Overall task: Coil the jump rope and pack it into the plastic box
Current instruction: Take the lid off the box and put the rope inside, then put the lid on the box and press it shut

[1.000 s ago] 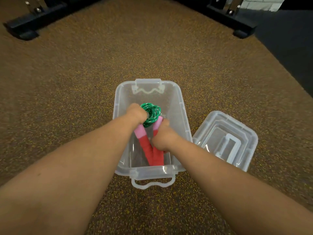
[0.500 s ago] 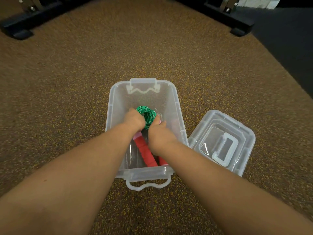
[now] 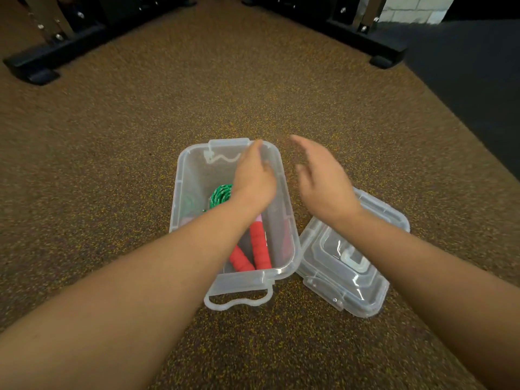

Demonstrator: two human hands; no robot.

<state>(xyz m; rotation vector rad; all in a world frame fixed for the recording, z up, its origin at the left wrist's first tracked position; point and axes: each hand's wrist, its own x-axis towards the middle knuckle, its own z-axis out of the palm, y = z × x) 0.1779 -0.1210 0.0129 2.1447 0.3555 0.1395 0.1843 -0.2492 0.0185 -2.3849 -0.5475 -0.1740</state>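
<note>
a: we log the jump rope (image 3: pixel 247 235) first. green cord with white flecks, wound into a small coil, and two red wrapped handles with pink collars where the cord joins. it lies inside the plastic box (image 3: pixel 180 192).

b: we agree. the coil sits about mid-box toward the left wall; the handles lie side by side, angled toward the near end, their butts close to the near wall. our left forearm hides part of the coil and the upper part of one handle.

a: hands next. the left hand (image 3: pixel 253 178) hovers above the box's far half, fingers loosely extended, holding nothing. the right hand (image 3: pixel 320 181) is just outside the right rim, fingers spread and empty. both are motion-blurred at the fingertips.

b: we note neither hand touches the rope. whether the left hand touches the rim we cannot tell.

a: edges. the box is clear, rounded corners, a latch handle at the far end and one at the near end. the lid (image 3: pixel 351 266) lies on the floor just beside the box's right wall, under the right wrist.

b: open room: the speckled brown floor (image 3: pixel 112 136) is open to the left of the box and beyond it. the black equipment bases (image 3: pixel 42 66) stand well apart at the far left and far right.
</note>
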